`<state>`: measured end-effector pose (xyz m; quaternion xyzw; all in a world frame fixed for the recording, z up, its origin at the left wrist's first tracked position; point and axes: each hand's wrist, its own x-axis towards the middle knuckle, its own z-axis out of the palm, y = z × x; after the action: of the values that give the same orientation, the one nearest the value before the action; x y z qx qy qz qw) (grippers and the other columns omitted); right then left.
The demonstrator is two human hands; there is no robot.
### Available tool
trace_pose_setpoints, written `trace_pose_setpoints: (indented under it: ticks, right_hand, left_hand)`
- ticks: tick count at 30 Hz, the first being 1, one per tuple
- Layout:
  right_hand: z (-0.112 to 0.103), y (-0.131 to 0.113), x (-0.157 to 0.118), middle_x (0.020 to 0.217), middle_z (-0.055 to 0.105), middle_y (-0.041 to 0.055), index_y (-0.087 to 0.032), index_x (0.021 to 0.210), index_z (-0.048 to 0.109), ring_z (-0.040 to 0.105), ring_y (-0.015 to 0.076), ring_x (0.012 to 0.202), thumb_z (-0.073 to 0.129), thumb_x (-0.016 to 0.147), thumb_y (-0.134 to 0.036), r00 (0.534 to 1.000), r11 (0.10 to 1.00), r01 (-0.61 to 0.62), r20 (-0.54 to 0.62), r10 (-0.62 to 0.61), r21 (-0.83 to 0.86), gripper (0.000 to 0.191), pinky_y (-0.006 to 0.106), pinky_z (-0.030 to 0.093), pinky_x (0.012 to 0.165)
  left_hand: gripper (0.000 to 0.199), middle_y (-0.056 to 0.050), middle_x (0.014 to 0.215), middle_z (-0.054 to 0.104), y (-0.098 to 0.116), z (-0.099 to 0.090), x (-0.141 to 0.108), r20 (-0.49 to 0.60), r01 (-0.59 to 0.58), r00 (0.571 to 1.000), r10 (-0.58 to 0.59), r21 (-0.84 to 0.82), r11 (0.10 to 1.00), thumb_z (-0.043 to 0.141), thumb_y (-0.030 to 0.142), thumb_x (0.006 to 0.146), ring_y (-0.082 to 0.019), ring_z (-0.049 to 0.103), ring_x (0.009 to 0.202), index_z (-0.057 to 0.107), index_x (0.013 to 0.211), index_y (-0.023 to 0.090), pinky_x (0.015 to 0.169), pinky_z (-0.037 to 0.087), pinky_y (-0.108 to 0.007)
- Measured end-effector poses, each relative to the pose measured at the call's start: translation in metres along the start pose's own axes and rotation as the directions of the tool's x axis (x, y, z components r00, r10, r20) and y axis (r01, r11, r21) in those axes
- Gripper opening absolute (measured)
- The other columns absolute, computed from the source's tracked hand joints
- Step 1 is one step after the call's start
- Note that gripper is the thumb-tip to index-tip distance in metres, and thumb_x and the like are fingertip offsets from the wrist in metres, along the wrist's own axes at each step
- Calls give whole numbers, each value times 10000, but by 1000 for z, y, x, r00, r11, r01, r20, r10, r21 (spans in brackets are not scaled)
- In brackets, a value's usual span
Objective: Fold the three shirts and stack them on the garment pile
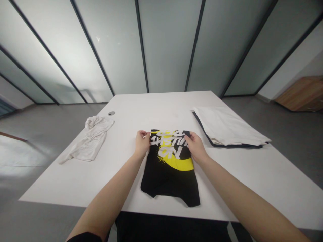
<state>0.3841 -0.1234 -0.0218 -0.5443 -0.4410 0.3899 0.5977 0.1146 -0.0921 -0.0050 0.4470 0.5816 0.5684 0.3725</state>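
Note:
A black T-shirt (171, 181) with a yellow and white print lies folded narrow on the white table in front of me. Its far edge is pinched at both corners. My left hand (143, 143) is closed on the far left corner, thumb and fingers together. At the far right corner my right hand (197, 145) grips the cloth, with the thumb on top of the print. The near end of the shirt rests flat, its edge uneven with a dip in the middle.
A crumpled white garment (92, 141) lies on the table's left side. To the right sits a stack of folded clothes (227, 126), white over dark. A round cable hole (111, 113) is near the table's (156, 109) left edge. Frosted glass panels (166, 43) stand behind.

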Motion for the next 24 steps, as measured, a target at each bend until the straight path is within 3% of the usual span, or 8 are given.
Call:
trace_pose_setpoints:
  ticks: [2, 4, 7, 9, 10, 15, 20, 24]
  right_hand:
    - [-4, -1, 0, 1284, 717, 145, -217, 1264, 593, 690, 299, 1183, 696, 885, -468, 986, 978, 96, -114, -118, -185, 466, 492, 575, 1023]
    - [-5, -8, -5, 1444, 631, 190, -215, 1317, 574, 584, 328, 1378, 645, 933, -432, 939, 876, 271, -91, -332, -399, 447, 551, 489, 1147]
    - [2, -21, -20, 1620, 522, 200, -203, 1433, 578, 406, 337, 1567, 518, 1029, -384, 818, 630, 559, 236, -524, -540, 447, 591, 338, 1273]
    - [12, -26, -31, 1697, 460, 180, -190, 1582, 502, 336, 337, 1618, 433, 1068, -369, 771, 516, 636, 449, -451, -574, 548, 593, 304, 1294]
    - [18, -26, -35, 1722, 433, 173, -178, 1638, 455, 316, 346, 1630, 399, 1077, -367, 772, 470, 635, 519, -367, -612, 594, 601, 294, 1297]
    - [29, -26, -42, 1777, 330, 161, -147, 1690, 427, 292, 414, 1636, 350, 1100, -462, 830, 255, 527, 555, 51, -811, 673, 610, 259, 1304]
    - [24, -32, -37, 1798, 288, 125, -172, 1717, 387, 271, 422, 1642, 341, 1117, -518, 889, 199, 423, 448, 100, -884, 694, 590, 258, 1307]
    - [24, -34, -37, 1790, 298, 152, -125, 1707, 392, 276, 434, 1637, 341, 1123, -485, 887, 198, 430, 453, 89, -881, 688, 602, 262, 1304]
  left_hand:
    - [171, -72, 1137, 721, 2, -3, -2, -1, -135, 991, 136, 116, 984, 650, 247, 942, -167, 725, 896, 547, 1078, 228, 790, 599, -324]
    - [164, -109, 1240, 715, 8, -4, -9, 81, -372, 928, 363, 249, 894, 601, 223, 966, -222, 719, 1119, 585, 1130, 228, 952, 601, -406]
    - [260, -129, 1332, 728, 18, 3, -29, 381, -678, 734, 563, 353, 645, 507, 215, 1020, -255, 637, 1356, 648, 1238, 222, 1171, 501, -476]
    - [390, -140, 1458, 692, 22, 13, -43, 581, -762, 642, 501, 407, 504, 470, 215, 1036, -263, 556, 1477, 634, 1390, 198, 1251, 428, -479]
    - [454, -147, 1533, 648, 23, 18, -48, 650, -772, 628, 427, 452, 448, 461, 225, 1043, -275, 502, 1532, 600, 1472, 181, 1275, 397, -491]
    - [593, -102, 1747, 412, 23, 29, -60, 729, -721, 679, 82, 642, 262, 411, 361, 1090, -331, 325, 1641, 468, 1660, 211, 1330, 279, -580]
    - [615, -59, 1769, 372, 25, 28, -60, 689, -675, 724, 35, 697, 242, 360, 478, 1112, -346, 320, 1641, 432, 1689, 277, 1316, 286, -626]
    - [610, -88, 1759, 395, 25, 29, -62, 658, -646, 752, 42, 723, 244, 363, 475, 1112, -344, 337, 1631, 454, 1674, 254, 1306, 314, -598]
